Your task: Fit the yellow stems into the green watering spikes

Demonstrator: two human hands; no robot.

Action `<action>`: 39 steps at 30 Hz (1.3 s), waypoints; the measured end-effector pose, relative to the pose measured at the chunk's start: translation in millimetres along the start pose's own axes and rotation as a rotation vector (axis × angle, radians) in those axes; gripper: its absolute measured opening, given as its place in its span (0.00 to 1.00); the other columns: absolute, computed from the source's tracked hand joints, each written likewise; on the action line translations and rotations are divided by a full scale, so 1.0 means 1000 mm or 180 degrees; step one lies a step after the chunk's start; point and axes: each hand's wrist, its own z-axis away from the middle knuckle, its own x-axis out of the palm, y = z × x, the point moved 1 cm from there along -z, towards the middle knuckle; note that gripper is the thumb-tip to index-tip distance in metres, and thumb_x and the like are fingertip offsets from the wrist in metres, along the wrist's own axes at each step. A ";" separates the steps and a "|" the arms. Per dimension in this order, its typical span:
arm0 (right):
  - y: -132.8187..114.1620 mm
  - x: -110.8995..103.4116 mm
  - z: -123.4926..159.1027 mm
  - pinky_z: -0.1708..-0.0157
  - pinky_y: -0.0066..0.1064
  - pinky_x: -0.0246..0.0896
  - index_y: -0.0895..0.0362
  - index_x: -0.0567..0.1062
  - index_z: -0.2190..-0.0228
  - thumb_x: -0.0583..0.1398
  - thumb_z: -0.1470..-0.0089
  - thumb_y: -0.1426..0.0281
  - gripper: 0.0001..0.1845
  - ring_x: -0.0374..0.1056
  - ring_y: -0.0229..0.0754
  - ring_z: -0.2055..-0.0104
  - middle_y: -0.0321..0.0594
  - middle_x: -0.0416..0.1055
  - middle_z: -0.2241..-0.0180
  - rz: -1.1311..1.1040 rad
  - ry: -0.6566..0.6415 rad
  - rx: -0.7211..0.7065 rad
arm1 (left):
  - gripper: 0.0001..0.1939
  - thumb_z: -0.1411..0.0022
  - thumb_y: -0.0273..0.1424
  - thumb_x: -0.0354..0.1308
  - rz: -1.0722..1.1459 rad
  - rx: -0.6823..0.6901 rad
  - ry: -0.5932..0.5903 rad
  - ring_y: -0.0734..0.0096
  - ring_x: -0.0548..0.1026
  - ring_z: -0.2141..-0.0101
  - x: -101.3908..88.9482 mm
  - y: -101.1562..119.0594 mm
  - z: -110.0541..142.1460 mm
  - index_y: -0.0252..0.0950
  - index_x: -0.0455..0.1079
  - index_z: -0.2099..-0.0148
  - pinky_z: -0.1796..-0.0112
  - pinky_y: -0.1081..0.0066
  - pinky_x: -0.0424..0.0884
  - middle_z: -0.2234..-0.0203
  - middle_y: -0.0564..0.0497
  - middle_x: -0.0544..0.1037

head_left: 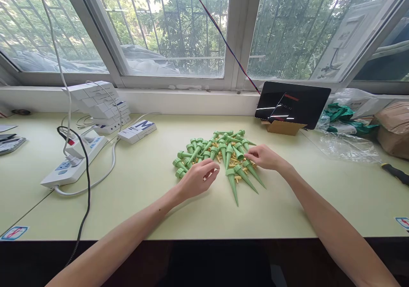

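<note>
A pile of green plastic watering spikes [228, 152], with ribbed caps and long pointed tips, lies on the table. Small yellow plastic pieces [236, 161] show among and under them. My left hand [198, 178] is at the pile's near left side, its fingers curled inward; whatever may be in them is hidden. At the right side, my right hand [266, 157] has its fingertips pressed together at the pile's edge, close to a green cap. What those fingertips grip, if anything, cannot be made out. Several spikes point toward me between the hands.
A white power strip [75, 161] with cables lies at left, near stacked white boxes [107, 103] and a single box [138, 131]. A dark tablet [292, 103] leans on a cardboard stand [284, 127] at the back. Plastic packaging [348, 144] and a black-handled tool [395, 172] are at right.
</note>
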 end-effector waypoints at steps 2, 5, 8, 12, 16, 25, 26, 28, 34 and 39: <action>-0.001 0.000 0.000 0.80 0.30 0.39 0.56 0.53 0.85 0.54 0.40 0.58 0.27 0.41 0.34 0.81 0.30 0.47 0.84 0.0063 -0.0020 0.0018 | 0.09 0.32 0.28 0.48 -0.0011 -0.0027 -0.0004 0.77 0.65 0.76 0.000 0.000 0.000 0.36 0.70 0.61 0.73 0.74 0.63 0.71 0.51 0.71; -0.003 -0.001 0.000 0.80 0.30 0.39 0.55 0.52 0.84 0.54 0.40 0.60 0.26 0.41 0.34 0.81 0.31 0.47 0.85 0.0198 0.0111 0.0033 | 0.09 0.32 0.28 0.48 -0.0011 -0.0061 0.0046 0.77 0.65 0.76 0.000 -0.003 0.000 0.36 0.70 0.61 0.73 0.75 0.63 0.72 0.52 0.70; -0.011 -0.001 0.001 0.79 0.30 0.40 0.55 0.53 0.84 0.54 0.40 0.62 0.24 0.42 0.35 0.81 0.31 0.48 0.85 0.0317 0.0474 0.0019 | 0.08 0.33 0.28 0.49 -0.0053 -0.0112 0.0205 0.77 0.64 0.77 -0.001 -0.007 -0.001 0.37 0.70 0.61 0.73 0.75 0.64 0.72 0.52 0.70; -0.030 0.006 0.002 0.77 0.30 0.44 0.55 0.59 0.81 0.52 0.37 0.63 0.21 0.45 0.35 0.81 0.31 0.52 0.84 0.0287 0.0778 -0.0125 | 0.07 0.34 0.27 0.51 -0.0080 -0.0205 0.0509 0.78 0.64 0.78 -0.004 -0.014 -0.004 0.36 0.70 0.63 0.75 0.75 0.64 0.72 0.53 0.71; -0.057 0.023 0.006 0.75 0.29 0.47 0.56 0.64 0.79 0.52 0.36 0.66 0.19 0.50 0.35 0.80 0.33 0.58 0.82 0.0217 0.0787 -0.0551 | 0.05 0.35 0.28 0.53 -0.0109 -0.0365 0.0728 0.76 0.66 0.75 -0.008 -0.017 -0.006 0.36 0.70 0.63 0.73 0.75 0.66 0.73 0.53 0.70; -0.094 0.058 0.019 0.76 0.27 0.44 0.58 0.72 0.72 0.51 0.35 0.69 0.15 0.54 0.34 0.79 0.36 0.65 0.78 0.0334 0.0362 -0.1338 | 0.04 0.36 0.27 0.55 -0.0316 -0.0300 0.1117 0.74 0.66 0.75 -0.012 -0.017 -0.007 0.37 0.70 0.63 0.72 0.73 0.67 0.73 0.53 0.70; -0.094 0.059 0.019 0.76 0.27 0.44 0.58 0.72 0.71 0.51 0.35 0.69 0.15 0.53 0.34 0.79 0.36 0.65 0.78 0.0347 0.0311 -0.1345 | 0.03 0.36 0.27 0.55 -0.0406 -0.0285 0.1179 0.73 0.66 0.73 -0.012 -0.017 -0.008 0.37 0.70 0.63 0.70 0.72 0.68 0.72 0.52 0.71; -0.094 0.059 0.020 0.76 0.27 0.44 0.58 0.73 0.70 0.52 0.36 0.69 0.14 0.53 0.33 0.79 0.36 0.66 0.77 0.0359 0.0216 -0.1335 | 0.03 0.37 0.26 0.56 -0.0557 -0.0242 0.1264 0.69 0.68 0.68 -0.013 -0.018 -0.008 0.37 0.70 0.62 0.65 0.68 0.69 0.70 0.50 0.72; -0.091 0.057 0.019 0.76 0.28 0.43 0.58 0.72 0.72 0.51 0.36 0.69 0.15 0.53 0.34 0.79 0.35 0.65 0.79 0.0442 0.0092 -0.1248 | 0.04 0.38 0.25 0.57 -0.0630 -0.0245 0.1187 0.64 0.69 0.61 -0.010 -0.019 -0.007 0.38 0.71 0.61 0.59 0.65 0.69 0.67 0.49 0.73; -0.091 0.056 0.016 0.76 0.28 0.42 0.57 0.70 0.75 0.51 0.36 0.69 0.17 0.52 0.34 0.80 0.35 0.62 0.80 0.0506 0.0081 -0.1189 | 0.04 0.38 0.25 0.56 -0.0580 -0.0260 0.1124 0.64 0.69 0.61 -0.008 -0.019 -0.007 0.37 0.71 0.61 0.58 0.65 0.69 0.67 0.49 0.73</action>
